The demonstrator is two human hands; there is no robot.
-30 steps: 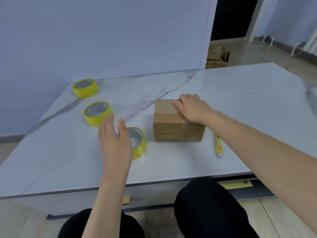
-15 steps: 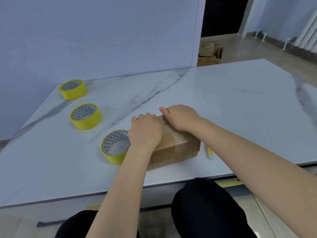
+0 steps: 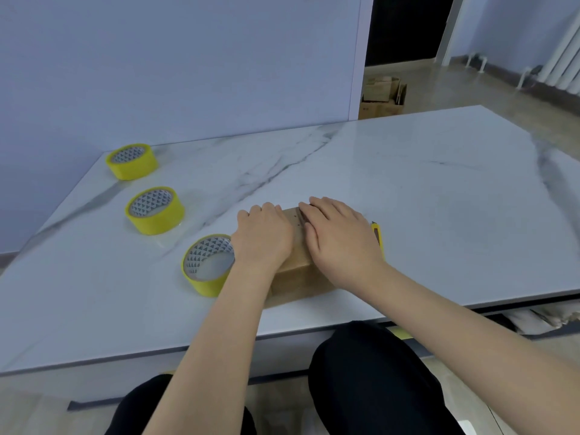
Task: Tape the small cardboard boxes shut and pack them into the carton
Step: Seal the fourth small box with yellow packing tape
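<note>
A small brown cardboard box (image 3: pixel 298 279) lies on the white marble table (image 3: pixel 439 199), close to its front edge. My left hand (image 3: pixel 263 237) covers the box's left part, and its fingers curl over the far edge. On the right part of the lid my right hand (image 3: pixel 342 238) lies flat with the fingers stretched out. A strip of the lid shows between the two hands. The nearest yellow tape roll (image 3: pixel 207 265) stands right beside my left wrist. A yellow utility knife (image 3: pixel 378 238) lies just right of the box, partly hidden by my right hand.
Two more yellow tape rolls (image 3: pixel 155 210) (image 3: pixel 131 161) stand in a row toward the back left corner. A wall panel rises behind the table. Brown cartons (image 3: pixel 381 95) sit on the floor beyond the far edge. My knees are under the front edge.
My left hand moved from beside the nearest tape roll onto the box. The box turned and came closer to the front edge, with my right hand staying on top.
</note>
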